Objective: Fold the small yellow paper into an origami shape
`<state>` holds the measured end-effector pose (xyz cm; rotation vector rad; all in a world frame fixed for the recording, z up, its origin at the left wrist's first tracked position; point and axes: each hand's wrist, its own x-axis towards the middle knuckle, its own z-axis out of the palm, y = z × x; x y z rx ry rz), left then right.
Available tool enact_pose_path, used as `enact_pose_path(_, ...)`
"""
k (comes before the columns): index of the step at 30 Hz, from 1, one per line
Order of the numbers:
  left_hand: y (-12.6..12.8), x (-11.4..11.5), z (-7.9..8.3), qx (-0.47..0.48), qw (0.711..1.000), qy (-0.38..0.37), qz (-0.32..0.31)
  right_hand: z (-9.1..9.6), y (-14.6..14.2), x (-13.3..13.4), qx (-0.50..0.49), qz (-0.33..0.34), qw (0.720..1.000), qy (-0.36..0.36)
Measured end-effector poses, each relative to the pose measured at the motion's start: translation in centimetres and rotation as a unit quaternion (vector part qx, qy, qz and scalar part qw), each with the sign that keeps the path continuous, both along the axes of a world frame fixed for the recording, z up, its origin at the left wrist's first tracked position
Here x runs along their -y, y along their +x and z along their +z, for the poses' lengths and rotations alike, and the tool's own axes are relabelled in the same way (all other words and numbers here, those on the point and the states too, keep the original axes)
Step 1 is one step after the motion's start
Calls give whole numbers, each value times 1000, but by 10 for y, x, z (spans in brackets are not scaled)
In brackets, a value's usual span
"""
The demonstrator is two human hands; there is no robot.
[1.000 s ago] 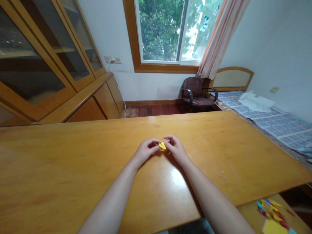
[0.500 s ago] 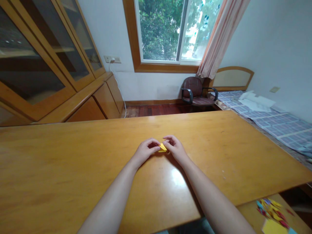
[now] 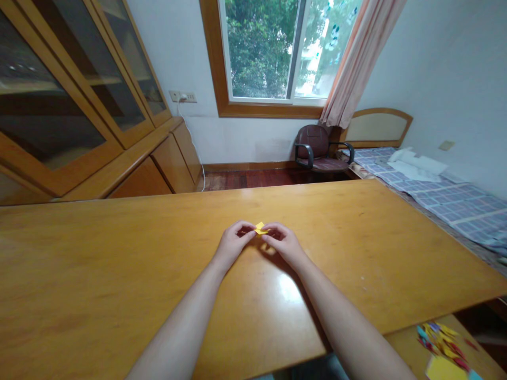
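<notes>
- Paper piece [image 3: 260, 228], yellow and folded: located between the fingertips of both hands, in front of the person and roughly midway across the gap separating the two hands.
- Left hand [image 3: 234, 244]: pinching the left edge of the paper piece between thumb and fingers; the remaining fingers are curved behind it.
- Right hand [image 3: 285, 244]: fingers bent over the right edge of the paper piece, with the index fingertip at the paper. The thumb tip lies just below, nearer the person. Whether this hand grips the paper or only touches it cannot be told.
- Orientation: a pointed flap of the paper piece projects beyond the fingertips, away from the person; a second point extends toward the right hand. Finer folds are too small to read.
- Tabletop [image 3: 119, 264]: directly beneath both hands, with a shadow below the right hand. Contact between paper and tabletop cannot be determined.
- Pile of colored paper pieces [image 3: 442, 339]: yellow, red, blue and purple, well apart from the hands, on a lower wooden surface [image 3: 407, 345] to the person's right.
- Yellow sheet [image 3: 443, 368]: flat, just beside the pile, on the side nearer the person.
</notes>
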<state>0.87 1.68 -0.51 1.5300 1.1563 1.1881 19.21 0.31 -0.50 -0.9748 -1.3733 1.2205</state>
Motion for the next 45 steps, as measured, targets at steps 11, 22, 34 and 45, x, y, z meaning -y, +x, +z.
enact_pose_path(11,3,3,7,55,997,-49,-7,0,2,-3,86,-21,993,82)
enact_pose_path(22,4,0,2,77,995,-57,-2,-4,0,-5,104,13,988,114)
enact_pose_path(34,2,0,2,87,993,-75,-24,-4,0,-4,113,0,986,120)
enact_pose_path(45,2,1,5,48,996,-63,-31,-11,-2,-4,52,-5,998,-31)
